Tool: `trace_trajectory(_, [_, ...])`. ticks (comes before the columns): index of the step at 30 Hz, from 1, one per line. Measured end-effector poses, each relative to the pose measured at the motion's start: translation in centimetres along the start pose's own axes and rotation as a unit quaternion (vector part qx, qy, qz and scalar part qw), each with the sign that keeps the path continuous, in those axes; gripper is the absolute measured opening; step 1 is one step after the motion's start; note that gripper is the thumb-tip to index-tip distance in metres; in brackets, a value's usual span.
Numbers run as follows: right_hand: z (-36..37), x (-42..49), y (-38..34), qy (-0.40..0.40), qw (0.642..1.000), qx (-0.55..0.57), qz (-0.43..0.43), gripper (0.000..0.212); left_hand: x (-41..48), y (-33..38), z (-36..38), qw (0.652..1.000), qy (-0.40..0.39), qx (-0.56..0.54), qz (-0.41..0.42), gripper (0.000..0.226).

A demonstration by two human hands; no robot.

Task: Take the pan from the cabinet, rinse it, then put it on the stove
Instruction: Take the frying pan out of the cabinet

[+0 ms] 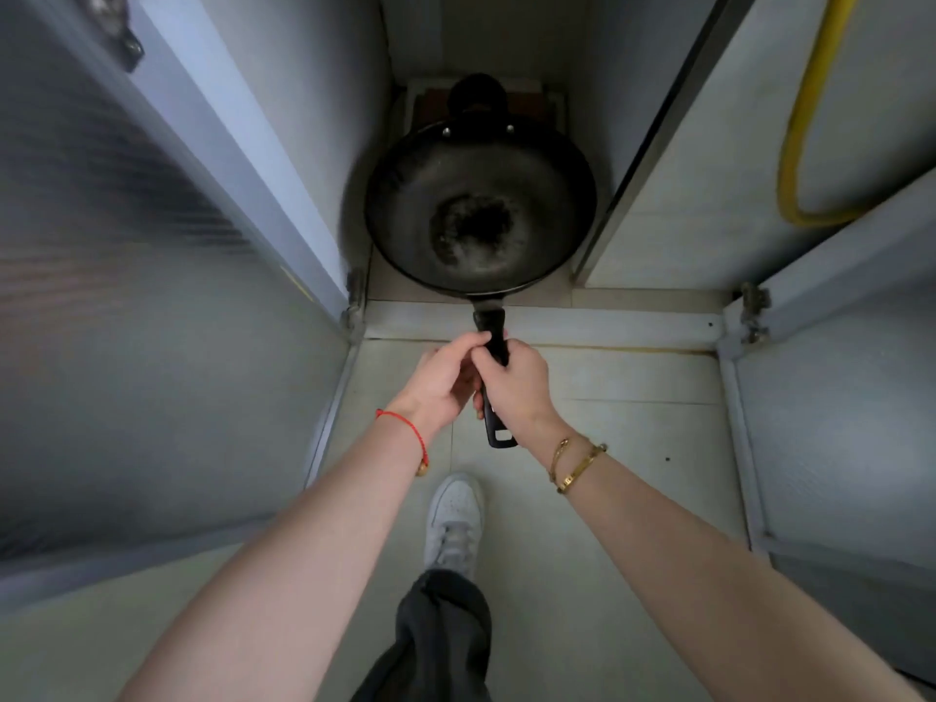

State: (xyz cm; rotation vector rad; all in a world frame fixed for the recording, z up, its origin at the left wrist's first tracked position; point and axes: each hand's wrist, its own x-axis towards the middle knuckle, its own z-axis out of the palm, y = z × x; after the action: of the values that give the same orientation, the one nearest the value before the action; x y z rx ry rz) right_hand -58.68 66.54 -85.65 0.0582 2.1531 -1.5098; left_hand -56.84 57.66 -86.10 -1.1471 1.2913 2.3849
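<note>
Pan (480,205) hangs in both my grips at the mouth of the open cabinet (511,48), its round bowl just inside the opening and above the cabinet floor; my right hand (516,385) is clenched around the black handle (494,377) partway along it, fingers wrapped tight; my left hand (445,380) closes on the same handle from the other side, fingertips curled over the top just beside the right thumb, so the 2 hands touch each other around it; the handle's tail end with its hanging hole sticks out below my right wrist.

Its long axis runs straight away from me, handle toward my body, bowl toward the back of the cabinet; the inside of the bowl faces up at me, dark with a paler worn ring near the middle; a short helper handle sits on the far rim, fixed by 2 rivets.

I count 1 pan, 2 cabinet doors (152,296) swung open either side, 1 yellow hose (805,119) looping down in the neighbouring compartment on the right, 1 red cord (405,428) on my left wrist, 2 gold bangles (575,461) on my right wrist, and 1 white shoe (455,519) on the tiled floor (608,499) below.
</note>
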Motion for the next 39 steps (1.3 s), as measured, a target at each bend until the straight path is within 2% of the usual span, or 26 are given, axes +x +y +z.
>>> trace_trajectory(7, [-2.6, -14.2, -3.5, -0.034, 0.998, 0.01, 0.046, 0.012, -14.4, -1.6, 0.3, 0.999, 0.017, -0.012, -0.032, 0.031])
trace_trajectory(14, [-5.2, -27.3, -7.1, -0.024, 0.998, -0.032, 0.045, 0.023, -28.9, -2.2, 1.8, 0.998, 0.013, -0.014, -0.055, 0.035])
trace_trajectory(21, [-8.4, -38.8, -11.6, -0.01, 0.998, -0.039, 0.047, 0.024, -40.9, -2.0, 4.3, 0.997, 0.025, -0.006, -0.073, 0.035])
trace_trajectory(30, [-11.1, -49.6, -17.3, 0.022, 0.998, 0.012, 0.06, 0.025, -51.5, -0.6, 6.1, 0.997, -0.015, 0.025, -0.074, 0.034])
trace_trajectory(39, [-12.7, -57.6, -24.3, 0.089, 0.994, 0.051, 0.025, 0.027, -59.6, 3.2, 8.0, 0.993, -0.074, 0.084, -0.025, 0.033])
